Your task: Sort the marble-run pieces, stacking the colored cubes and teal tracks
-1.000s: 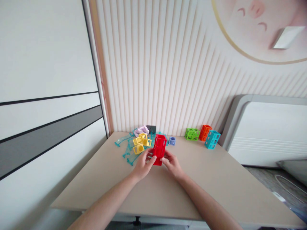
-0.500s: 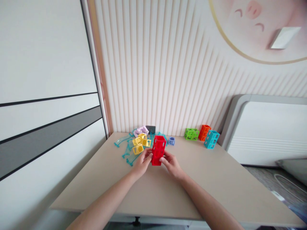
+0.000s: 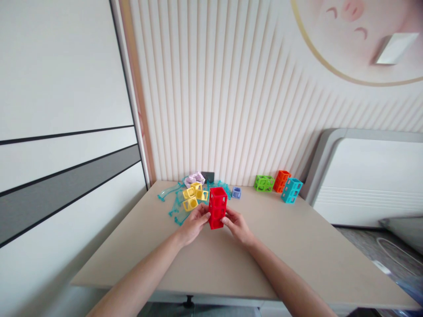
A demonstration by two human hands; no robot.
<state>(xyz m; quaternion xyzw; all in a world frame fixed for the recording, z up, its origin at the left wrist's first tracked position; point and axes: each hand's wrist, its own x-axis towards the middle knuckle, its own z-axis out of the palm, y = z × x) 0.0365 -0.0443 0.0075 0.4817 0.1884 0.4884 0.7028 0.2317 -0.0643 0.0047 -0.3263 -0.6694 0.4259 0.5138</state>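
Observation:
A red stack of hollow building cubes (image 3: 217, 208) stands upright between my two hands, over the middle of the table. My left hand (image 3: 197, 222) grips its left side, thumb at the front and fingers behind. From the right, my right hand (image 3: 237, 225) holds the lower part, its thumb on the near corner. Whether the stack's base touches the table I cannot tell. Several loose yellow cubes (image 3: 190, 203) lie just beyond my left hand, among clear teal plastic pieces (image 3: 180, 217). A single blue-violet cube (image 3: 236, 192) sits behind the stack to the right.
At the back right of the table (image 3: 139, 246) stand a green block (image 3: 264, 183), an orange block (image 3: 282, 181) and a blue block (image 3: 291, 190). A crumpled lilac item (image 3: 194, 179) and a dark box (image 3: 208, 177) rest by the ribbed wall. A white cabinet borders the left.
The red stack has turned and tilted slightly in my hands, its lower end shifting a little to the right. Both hands keep their hold. The camera view has shifted slightly.

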